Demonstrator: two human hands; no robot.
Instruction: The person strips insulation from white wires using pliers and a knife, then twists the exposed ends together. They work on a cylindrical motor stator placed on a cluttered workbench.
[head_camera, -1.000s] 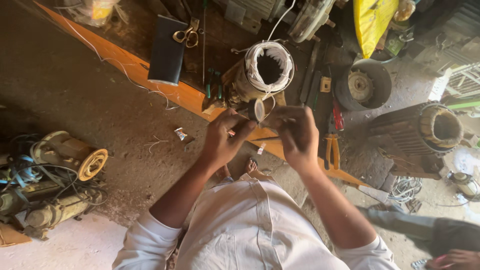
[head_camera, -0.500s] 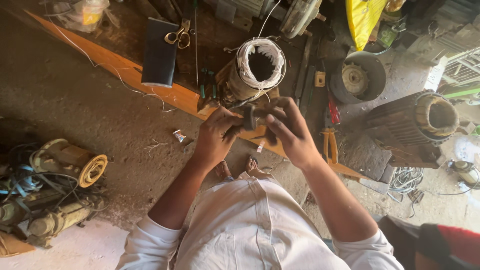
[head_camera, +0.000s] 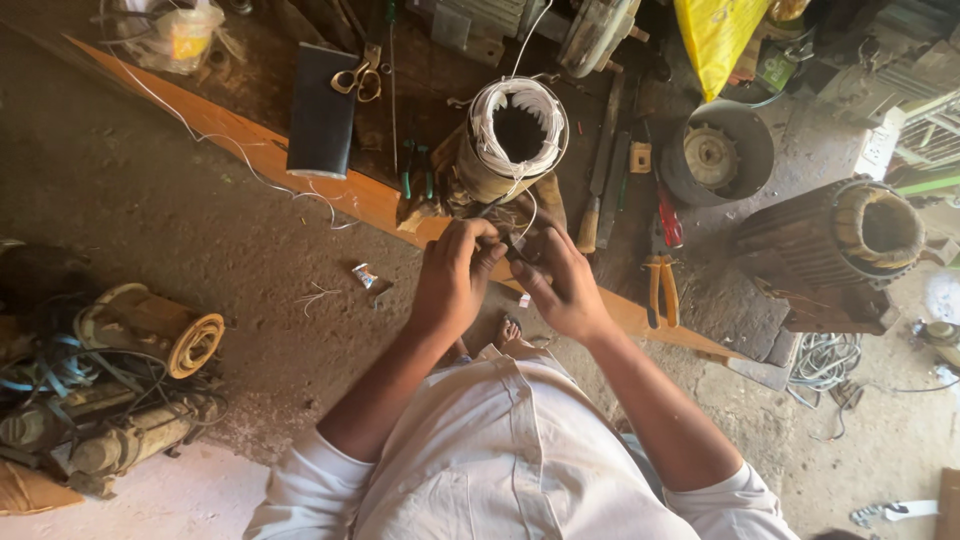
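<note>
Both hands together low over the edge of the orange plank, just in front of the motor stator with its white-bound windings. Left hand curled shut, fingertips pinched on something small and dark at the base of the stator, most likely a lead wire or a bit of sleeving, too small to tell which. Right hand closed likewise, thumb and forefinger meeting the left's at the same spot, so that the piece stays taut and steady between two grips. Stator upright on its end, open bore facing up, probably for easy reach to the coil ends and the thin white leads trailing down toward the fingers. Tools within arm's reach rather than in hand: scissors on a dark flat case to the left, orange-handled pliers and a red-handled screwdriver to the right, files or chisels alongside. Farther right, a second, ribbed motor housing on its side and a round end cover. At far left, a heap of old motors and tangled cable on the dirt floor, well apart from the work. White shirt and one bare toe below the hands.
</note>
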